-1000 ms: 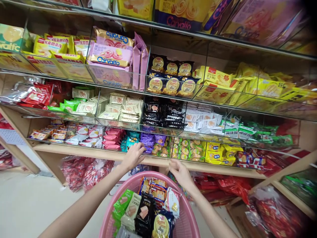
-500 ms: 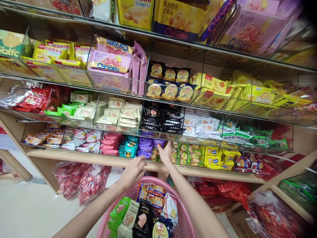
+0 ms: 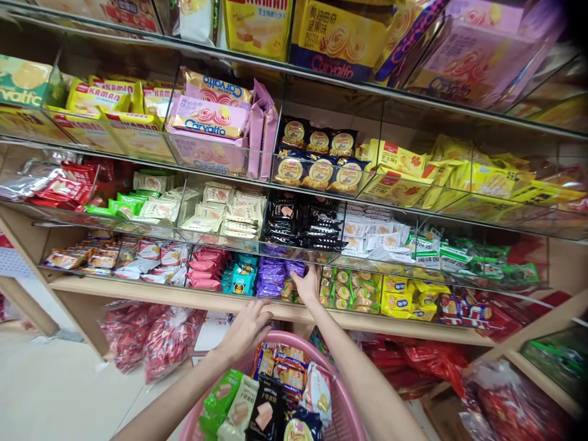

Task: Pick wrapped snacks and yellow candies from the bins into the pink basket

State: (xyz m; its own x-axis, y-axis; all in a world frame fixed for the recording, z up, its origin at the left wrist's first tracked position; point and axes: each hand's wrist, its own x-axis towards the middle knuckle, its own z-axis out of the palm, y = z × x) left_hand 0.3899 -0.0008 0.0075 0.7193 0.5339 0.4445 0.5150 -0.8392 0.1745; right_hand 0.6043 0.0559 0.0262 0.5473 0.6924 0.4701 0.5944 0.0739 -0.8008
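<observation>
My right hand reaches into the lowest shelf row, its thumb and fingers around the edge of a purple packet, beside more purple packets and round green-wrapped biscuits. Lower and to the left, my left hand hovers above the basket's back left side, fingers loosely spread with nothing in them. Below both hands is a pink basket holding a green packet, a black packet, a cream packet, a white packet, orange packets and a dark blue one.
Clear dividers and a glass front edge bound the shelf compartments. Teal packets and yellow packets lie in the same row. Red-filled plastic bags stand under the wooden ledge at the left.
My right hand's fingers have closed in on the purple packet, which now tilts a little. My left hand has lowered slightly. The view has shifted a little.
</observation>
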